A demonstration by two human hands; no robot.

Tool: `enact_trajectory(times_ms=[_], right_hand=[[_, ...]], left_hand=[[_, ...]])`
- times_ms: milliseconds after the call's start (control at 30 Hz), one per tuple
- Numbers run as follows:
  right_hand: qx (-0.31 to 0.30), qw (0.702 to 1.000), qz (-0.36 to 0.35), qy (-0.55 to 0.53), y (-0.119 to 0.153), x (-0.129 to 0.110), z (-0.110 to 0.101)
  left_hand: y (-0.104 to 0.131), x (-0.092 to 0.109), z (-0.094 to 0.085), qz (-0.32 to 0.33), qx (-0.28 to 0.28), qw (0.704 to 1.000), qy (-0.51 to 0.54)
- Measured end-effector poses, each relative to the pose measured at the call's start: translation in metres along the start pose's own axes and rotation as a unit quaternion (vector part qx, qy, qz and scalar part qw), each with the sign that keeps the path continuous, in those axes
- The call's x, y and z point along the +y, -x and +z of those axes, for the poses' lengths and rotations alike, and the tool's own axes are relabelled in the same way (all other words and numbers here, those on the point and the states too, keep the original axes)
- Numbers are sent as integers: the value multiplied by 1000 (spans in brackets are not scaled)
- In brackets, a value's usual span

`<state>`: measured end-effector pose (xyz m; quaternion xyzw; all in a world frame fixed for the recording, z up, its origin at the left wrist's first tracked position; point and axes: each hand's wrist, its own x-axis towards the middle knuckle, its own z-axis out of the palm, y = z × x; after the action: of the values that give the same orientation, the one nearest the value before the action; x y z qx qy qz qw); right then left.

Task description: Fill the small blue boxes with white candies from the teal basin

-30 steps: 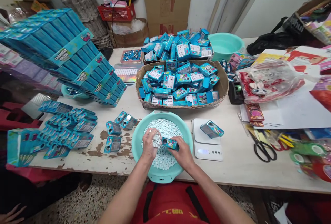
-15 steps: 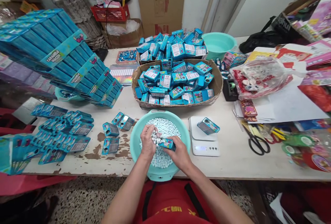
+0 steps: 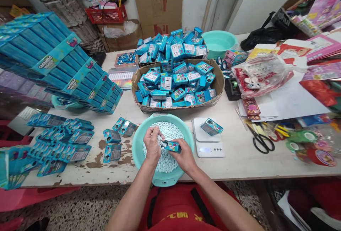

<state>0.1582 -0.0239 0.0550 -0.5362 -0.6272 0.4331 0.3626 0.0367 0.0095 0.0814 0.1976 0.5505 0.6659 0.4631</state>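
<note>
Over a turquoise basin (image 3: 137, 142) of small white candies (image 3: 170, 128), my right hand (image 3: 184, 155) grips a small blue candy box (image 3: 172, 146), tilted with its end facing left. My left hand (image 3: 152, 144) is closed around some white candies beside that end of the box. On the kitchen scale (image 3: 210, 149) to the right lies another blue candy box (image 3: 211, 127). Several candy boxes (image 3: 112, 152) lie left of the basin, and a larger group of them (image 3: 61, 142) covers the table's left side.
A cut carton (image 3: 177, 106) heaped with blue boxes stands behind the basin, another pile behind it. Tall stacked display trays (image 3: 71, 67) lean at the left. Black scissors (image 3: 262, 143), tape rolls (image 3: 310, 137) and a plastic bag (image 3: 263, 76) lie at the right.
The view has shifted slightly, so the surroundings sit a little further left. My left hand has closed more over the candies near the box's end; fewer candies show between hand and box.
</note>
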Motion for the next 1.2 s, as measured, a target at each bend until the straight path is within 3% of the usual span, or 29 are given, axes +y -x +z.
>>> enact_trajectory(times_ms=[167, 333, 600, 867, 1200], right_hand=[[1, 1000, 0, -8, -1, 2, 0], [-5, 1000, 6, -5, -3, 3, 4], [17, 998, -41, -48, 2, -10, -3], [34, 994, -21, -97, 0, 18, 7], [30, 994, 15, -105, -1, 15, 12]], left_hand=[[3, -1, 4, -20, -16, 999, -23], [4, -5, 7, 2, -12, 999, -37], [12, 18, 13, 4, -6, 1000, 3], [1, 4, 5, -20, 15, 1000, 12], [10, -3, 11, -2, 16, 1000, -3]])
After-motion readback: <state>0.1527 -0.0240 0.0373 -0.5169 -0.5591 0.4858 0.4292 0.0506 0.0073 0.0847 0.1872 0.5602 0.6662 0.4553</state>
